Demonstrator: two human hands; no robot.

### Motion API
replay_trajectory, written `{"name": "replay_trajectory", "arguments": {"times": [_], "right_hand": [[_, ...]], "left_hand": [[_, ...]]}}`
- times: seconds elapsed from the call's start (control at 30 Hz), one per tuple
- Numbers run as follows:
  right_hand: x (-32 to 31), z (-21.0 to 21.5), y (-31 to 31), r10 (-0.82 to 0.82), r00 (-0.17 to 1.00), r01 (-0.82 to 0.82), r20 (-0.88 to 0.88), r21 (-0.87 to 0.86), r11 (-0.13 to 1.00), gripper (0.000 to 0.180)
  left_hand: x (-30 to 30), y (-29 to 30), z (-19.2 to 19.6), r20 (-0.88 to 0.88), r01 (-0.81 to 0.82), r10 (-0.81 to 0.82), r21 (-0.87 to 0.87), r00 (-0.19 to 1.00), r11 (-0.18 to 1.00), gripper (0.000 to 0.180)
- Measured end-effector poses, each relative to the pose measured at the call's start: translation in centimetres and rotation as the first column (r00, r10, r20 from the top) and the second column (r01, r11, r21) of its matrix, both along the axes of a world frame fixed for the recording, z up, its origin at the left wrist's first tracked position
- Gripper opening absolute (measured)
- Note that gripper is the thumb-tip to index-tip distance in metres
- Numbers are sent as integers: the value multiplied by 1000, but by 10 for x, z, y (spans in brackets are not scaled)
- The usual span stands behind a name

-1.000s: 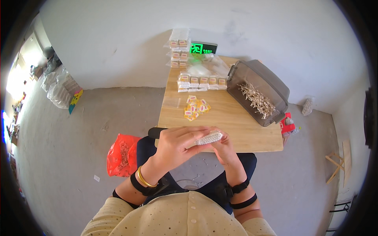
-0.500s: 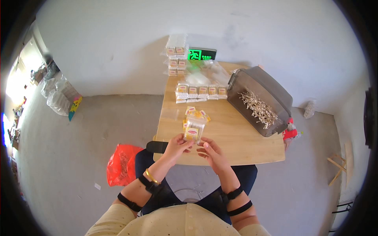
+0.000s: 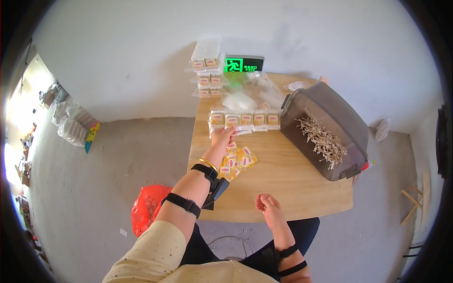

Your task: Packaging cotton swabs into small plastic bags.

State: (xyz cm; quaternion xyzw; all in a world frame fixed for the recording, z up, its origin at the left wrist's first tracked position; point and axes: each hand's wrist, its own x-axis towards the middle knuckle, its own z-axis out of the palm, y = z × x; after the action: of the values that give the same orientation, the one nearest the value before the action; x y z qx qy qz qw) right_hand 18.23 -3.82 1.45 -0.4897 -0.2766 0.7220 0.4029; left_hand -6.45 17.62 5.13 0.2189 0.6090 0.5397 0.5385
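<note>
My left hand (image 3: 222, 140) reaches to the row of packets (image 3: 259, 120) on the table, its fingers closed on one clear packet (image 3: 232, 120) with a yellow label. That packet stands in line with its neighbours. The row is made of small clear bags, each with a yellow-and-red card in front. Below my left wrist lies a loose heap of yellow label cards (image 3: 240, 160), partly covered by my forearm. My right hand (image 3: 270, 207) hovers by the table's near edge, fingers curled in, and nothing shows sticking out of it.
A grey translucent bin (image 3: 302, 150) lies tipped at the right, with many cotton swabs (image 3: 323, 142) inside. Packed bags (image 3: 209, 78) are stacked at the back left, beside a green-lit exit sign (image 3: 244, 63) and clear plastic bags (image 3: 250, 96). A red bag (image 3: 150, 207) sits on the floor.
My left hand has carried the packet from near the table's front edge forward to the row. My right hand has come away from it, its fingers now curled. The label heap is more visible.
</note>
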Motion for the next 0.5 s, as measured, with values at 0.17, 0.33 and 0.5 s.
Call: {"name": "replay_trajectory", "arguments": {"times": [0.17,0.33,0.5], "right_hand": [[1,-12,11,-35,998,32,-61,-52,998,25],[9,-13,13,-48,997,42,-66,-92,995,26],[17,-17,10,-32,995,25,-96,-66,997,26]], "left_hand": [[-4,13,-17,-6,-69,69,-18,998,997,33],[6,-11,-17,-84,-117,112,-59,990,991,34],[-65,-66,-58,-917,-206,288,237,274,950,47]]}}
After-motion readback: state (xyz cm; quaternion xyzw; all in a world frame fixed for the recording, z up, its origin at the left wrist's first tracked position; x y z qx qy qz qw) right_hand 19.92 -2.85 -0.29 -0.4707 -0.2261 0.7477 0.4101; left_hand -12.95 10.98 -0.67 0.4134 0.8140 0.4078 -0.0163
